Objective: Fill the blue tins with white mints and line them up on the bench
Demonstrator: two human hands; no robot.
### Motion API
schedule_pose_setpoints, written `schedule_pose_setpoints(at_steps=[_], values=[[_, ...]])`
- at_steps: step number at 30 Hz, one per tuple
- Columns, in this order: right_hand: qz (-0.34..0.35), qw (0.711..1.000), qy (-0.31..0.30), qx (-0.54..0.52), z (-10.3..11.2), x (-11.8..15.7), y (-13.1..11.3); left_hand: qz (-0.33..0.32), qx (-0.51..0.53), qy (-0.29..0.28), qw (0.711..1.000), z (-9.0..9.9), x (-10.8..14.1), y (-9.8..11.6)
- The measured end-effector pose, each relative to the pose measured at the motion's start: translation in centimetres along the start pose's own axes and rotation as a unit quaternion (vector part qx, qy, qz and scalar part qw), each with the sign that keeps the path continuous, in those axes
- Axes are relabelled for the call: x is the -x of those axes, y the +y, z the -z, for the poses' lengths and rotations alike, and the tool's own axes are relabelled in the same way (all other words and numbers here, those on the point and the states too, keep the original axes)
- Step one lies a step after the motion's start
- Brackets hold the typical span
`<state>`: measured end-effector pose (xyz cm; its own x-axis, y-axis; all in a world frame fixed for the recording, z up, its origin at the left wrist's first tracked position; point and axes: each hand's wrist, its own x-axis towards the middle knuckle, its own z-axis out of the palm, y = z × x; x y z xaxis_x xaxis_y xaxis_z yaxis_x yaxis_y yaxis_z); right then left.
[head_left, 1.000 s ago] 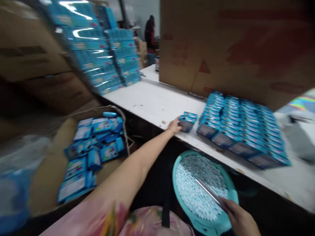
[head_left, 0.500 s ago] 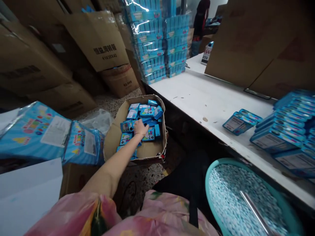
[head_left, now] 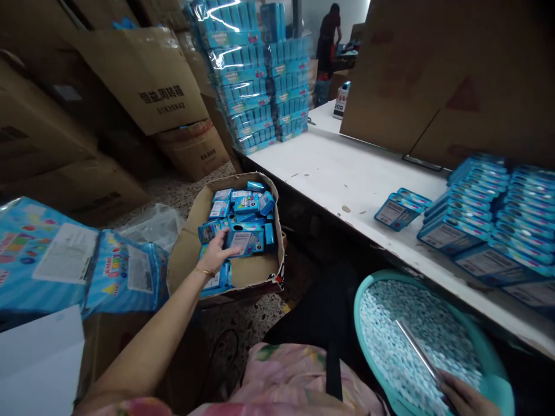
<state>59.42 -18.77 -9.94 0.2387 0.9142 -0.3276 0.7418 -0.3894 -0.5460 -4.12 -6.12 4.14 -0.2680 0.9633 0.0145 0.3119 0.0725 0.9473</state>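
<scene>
Nearest the wearer, whose floral clothing (head_left: 286, 372) fills the bottom of the view, the right hand (head_left: 468, 397) is closed around the lower end of a slim metal tube (head_left: 416, 346). The tube slants over pale blue pellets (head_left: 390, 329) in a teal basin (head_left: 503, 384) that sits just below the front edge of the white bench (head_left: 312, 173); whether its tip touches the pellets I cannot tell. The left hand (head_left: 212, 255) reaches into an open carton (head_left: 184, 248) beside the bench's front edge, toward the left end, and grips a small blue box (head_left: 246, 240) by one end, thumb across the printed face. The held box is tilted, inside the carton's rim, above other loose blue boxes (head_left: 246, 202) that lie jumbled, mostly against the carton's far side. Left of the carton stand larger blue packs (head_left: 125, 271) with white labels. On the bench, a pair of blue boxes (head_left: 393, 214) stands close to the front edge; just to their right, packed rows of similar boxes (head_left: 463, 214) run from that edge back toward a tall cardboard panel (head_left: 416, 81) along the rear. Clear-wrapped stacks of blue cartons (head_left: 243, 75) rise at the bench's left end, with a small container (head_left: 341, 103) near the far corner. Beyond, a person (head_left: 328, 40) stands in the background.
</scene>
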Motion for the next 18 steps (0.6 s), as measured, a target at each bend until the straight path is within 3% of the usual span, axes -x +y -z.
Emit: schedule_pose_setpoints(at_steps=[2, 5, 8, 10, 12, 14, 18], values=[[0.006, 0.998, -0.054, 0.043, -0.5, -0.2, 0.2, -0.023, 0.056, -0.073, 0.995, -3.2, 2.1, 2.8], [0.018, 0.987, -0.063, 0.143, 0.0, 0.8, -1.1, -0.017, 0.077, -0.202, 0.976, -9.8, 5.0, 6.1], [-0.004, 0.97, -0.018, 0.241, 2.0, 2.1, -3.0, -0.008, 0.037, -0.35, 0.936, -16.0, 7.2, 7.3], [-0.013, 0.947, 0.044, 0.317, 3.6, 2.3, -3.9, 0.008, 0.031, -0.404, 0.914, -19.2, 8.0, 7.1], [-0.015, 0.939, 0.062, 0.338, 4.6, 1.9, -4.4, 0.044, 0.047, -0.411, 0.909, -21.6, 8.3, 6.5], [-0.035, 0.954, 0.058, 0.291, 4.6, 0.9, -4.8, 0.083, 0.068, -0.388, 0.915, -23.3, 8.1, 5.9], [-0.074, 0.981, 0.053, 0.17, 0.6, -2.4, -6.5, 0.125, 0.085, -0.342, 0.928, -25.4, 7.6, 5.4]])
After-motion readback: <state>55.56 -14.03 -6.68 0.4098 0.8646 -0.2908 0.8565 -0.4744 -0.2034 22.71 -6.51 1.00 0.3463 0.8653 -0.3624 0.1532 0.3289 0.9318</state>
